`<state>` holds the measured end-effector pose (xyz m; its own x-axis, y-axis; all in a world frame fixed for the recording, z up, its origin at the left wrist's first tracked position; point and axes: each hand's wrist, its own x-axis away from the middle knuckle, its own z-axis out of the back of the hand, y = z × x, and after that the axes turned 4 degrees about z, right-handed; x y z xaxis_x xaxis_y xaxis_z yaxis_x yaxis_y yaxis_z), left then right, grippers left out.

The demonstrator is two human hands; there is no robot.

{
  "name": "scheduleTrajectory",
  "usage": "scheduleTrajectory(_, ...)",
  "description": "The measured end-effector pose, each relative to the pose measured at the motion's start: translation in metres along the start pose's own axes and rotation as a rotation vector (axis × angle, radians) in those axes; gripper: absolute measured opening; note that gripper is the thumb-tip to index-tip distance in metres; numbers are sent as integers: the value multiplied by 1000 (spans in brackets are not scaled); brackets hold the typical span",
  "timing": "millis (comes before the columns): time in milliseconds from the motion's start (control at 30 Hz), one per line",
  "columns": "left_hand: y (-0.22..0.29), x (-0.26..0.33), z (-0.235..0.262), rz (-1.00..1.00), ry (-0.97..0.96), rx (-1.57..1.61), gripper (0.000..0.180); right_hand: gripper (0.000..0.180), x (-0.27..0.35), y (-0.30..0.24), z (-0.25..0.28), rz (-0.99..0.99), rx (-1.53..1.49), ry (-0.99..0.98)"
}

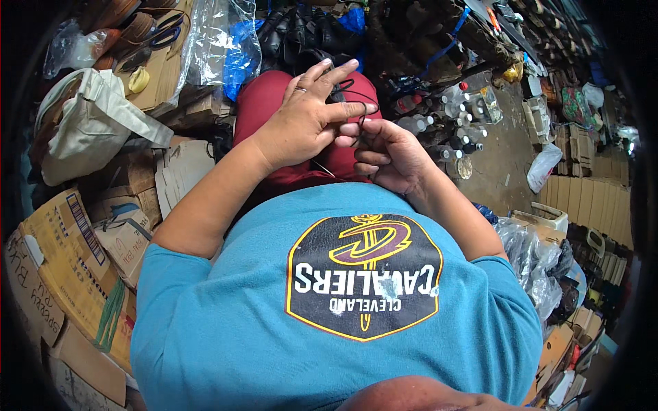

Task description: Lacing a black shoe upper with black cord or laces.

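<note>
My left hand (pixel 308 113) is spread over my lap, fingers apart, with a thin black cord (pixel 348 88) looped around its fingers. A ring sits on one finger. My right hand (pixel 387 152) is curled just to its right, thumb and fingertips pinched on the same cord where the two hands meet. Under the hands lie my dark red trousers (pixel 264 99) and a dark piece of footwear (pixel 322 58), mostly hidden by the left hand. My blue printed shirt (pixel 274 301) fills the lower frame.
Cardboard boxes (pixel 68 253) are stacked at the left, with a white cloth bag (pixel 89 123) and scissors (pixel 164 34) above them. Clear plastic bags (pixel 219 41) lie at the top. Several small bottles (pixel 445 116) stand on the ground at right, near more bags (pixel 531 253).
</note>
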<state>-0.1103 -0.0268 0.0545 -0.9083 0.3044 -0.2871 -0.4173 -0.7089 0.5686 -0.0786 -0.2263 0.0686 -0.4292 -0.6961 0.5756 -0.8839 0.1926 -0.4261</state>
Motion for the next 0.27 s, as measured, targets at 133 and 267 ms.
scheduleTrajectory(133,2,1,4,-10,65,-35,51,31,-1,-1,2,12,0,-16)
scheduleTrajectory(267,-3,6,1,-26,168,-45,44,31,-4,0,12,40,-134,3)
